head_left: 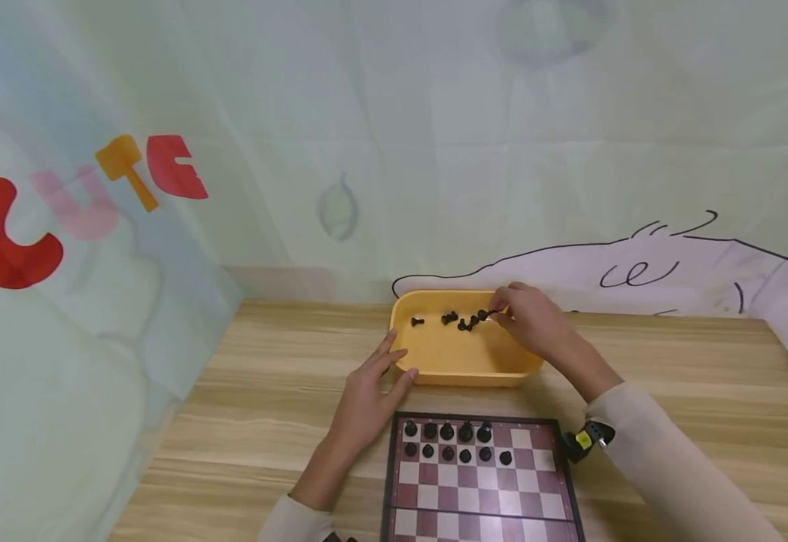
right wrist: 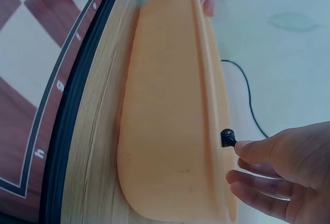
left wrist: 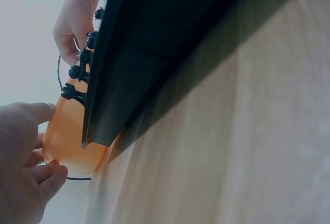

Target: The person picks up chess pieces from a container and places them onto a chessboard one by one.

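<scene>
- Between the right hand's (right wrist: 289, 167) thumb and forefinger I see one black chess piece (right wrist: 227, 137) pinched near one end; the other fingers sit apart from it. I can't tell the type.
- At the tray's rim, in the right-wrist view, the piece shows its wider end pointing away from the thumb. I judge that end the base, so I'd roll it downward before placing.
- Over the far right of the yellow tray (head_left: 461, 380), I can't tell whether the piece is fully clear; I'd lift straight up first.
- Around the tray's near left corner, the left hand's (head_left: 366, 391) fingers are spread apart and touching it. I'd press lightly, enough to steady without tipping.
- Inside the tray lie loose black pieces (head_left: 451, 318), some near the right fingertips; I'd avoid brushing them.
- Nearer me on the worktop (head_left: 285, 376), the chessboard (head_left: 488, 500) carries standing pieces (head_left: 465, 432), five behind six. Bare squares toward "h" look the likeliest spot; I'd lower vertically, sparing the neighbours.
- Beside the board's right edge hangs the wrist device (head_left: 593, 436); I'd swing it wide.
</scene>
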Tool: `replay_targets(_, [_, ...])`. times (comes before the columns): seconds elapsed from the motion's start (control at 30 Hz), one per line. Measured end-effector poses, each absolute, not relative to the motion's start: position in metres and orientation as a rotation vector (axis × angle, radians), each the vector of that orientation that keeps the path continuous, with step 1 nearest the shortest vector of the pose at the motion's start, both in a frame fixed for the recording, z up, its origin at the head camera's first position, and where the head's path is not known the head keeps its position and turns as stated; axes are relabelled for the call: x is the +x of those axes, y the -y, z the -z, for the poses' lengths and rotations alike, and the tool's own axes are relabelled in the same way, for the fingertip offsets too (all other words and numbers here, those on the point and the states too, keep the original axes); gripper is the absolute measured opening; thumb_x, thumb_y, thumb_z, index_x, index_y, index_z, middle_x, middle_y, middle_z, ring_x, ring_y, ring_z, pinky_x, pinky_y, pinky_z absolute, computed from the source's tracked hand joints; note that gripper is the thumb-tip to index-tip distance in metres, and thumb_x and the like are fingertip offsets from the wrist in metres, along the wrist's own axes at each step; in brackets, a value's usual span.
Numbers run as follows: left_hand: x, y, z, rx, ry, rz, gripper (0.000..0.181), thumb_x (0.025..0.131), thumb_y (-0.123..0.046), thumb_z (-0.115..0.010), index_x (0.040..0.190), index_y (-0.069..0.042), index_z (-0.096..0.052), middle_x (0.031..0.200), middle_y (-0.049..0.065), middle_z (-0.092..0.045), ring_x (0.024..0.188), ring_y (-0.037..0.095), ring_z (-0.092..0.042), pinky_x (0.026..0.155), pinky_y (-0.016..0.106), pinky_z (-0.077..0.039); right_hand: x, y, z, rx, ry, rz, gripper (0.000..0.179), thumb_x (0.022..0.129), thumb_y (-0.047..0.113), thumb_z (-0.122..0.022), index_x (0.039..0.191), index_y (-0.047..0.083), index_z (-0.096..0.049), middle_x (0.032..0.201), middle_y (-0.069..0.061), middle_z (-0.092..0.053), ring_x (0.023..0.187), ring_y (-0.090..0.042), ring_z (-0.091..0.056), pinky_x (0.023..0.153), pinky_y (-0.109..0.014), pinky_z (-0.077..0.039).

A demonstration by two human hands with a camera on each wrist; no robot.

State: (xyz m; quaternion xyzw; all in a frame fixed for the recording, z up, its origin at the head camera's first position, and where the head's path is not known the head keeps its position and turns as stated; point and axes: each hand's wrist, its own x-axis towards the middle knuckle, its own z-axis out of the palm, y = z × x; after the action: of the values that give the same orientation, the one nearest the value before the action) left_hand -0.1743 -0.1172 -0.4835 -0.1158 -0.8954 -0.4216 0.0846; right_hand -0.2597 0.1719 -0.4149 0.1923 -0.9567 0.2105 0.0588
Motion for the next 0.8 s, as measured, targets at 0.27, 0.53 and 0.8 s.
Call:
replay_targets(0.27, [-0.175, 0.119, 0.482, -0.369, 2.635, 1.307, 0.047, 0.103, -0.037, -0.072, 0.139, -0.008, -0.069, 0.169, 0.000, -0.040, 0.152, 0.024, -0.046, 0.119, 0.043, -0.048, -0.248, -0.169, 0.407, 0.629, 2.871, -0.653, 0.011, 0.100, 0.003, -0.072, 0.110, 0.001, -0.074, 0.103, -0.013, -0.077, 0.095, -0.030, -0.074, 0.084, -0.046, -0.065])
replay_targets(0.53, [-0.175, 0.119, 0.483, -0.368, 2.638, 1.309, 0.047, 0.103, -0.038, -0.072, 0.139, -0.009, -0.069, 0.169, -0.001, -0.040, 0.153, 0.024, -0.045, 0.121, 0.044, -0.046, -0.235, -0.169, 0.401, 0.615, 2.838, -0.718, 0.015, 0.097, -0.002, -0.072, 0.112, 0.000, -0.073, 0.107, -0.014, -0.074, 0.098, -0.030, -0.074, 0.084, -0.045, -0.066])
replay_targets(0.8, [-0.176, 0.119, 0.483, -0.355, 2.635, 1.302, 0.046, 0.102, -0.038, -0.073, 0.138, -0.009, -0.069, 0.169, -0.001, -0.041, 0.153, 0.024, -0.045, 0.120, 0.044, -0.048, -0.224, -0.172, 0.400, 0.680, 2.751, -0.757, 0.016, 0.095, -0.006, -0.073, 0.109, 0.001, -0.074, 0.105, -0.014, -0.074, 0.095, -0.030, -0.074, 0.082, -0.045, -0.066])
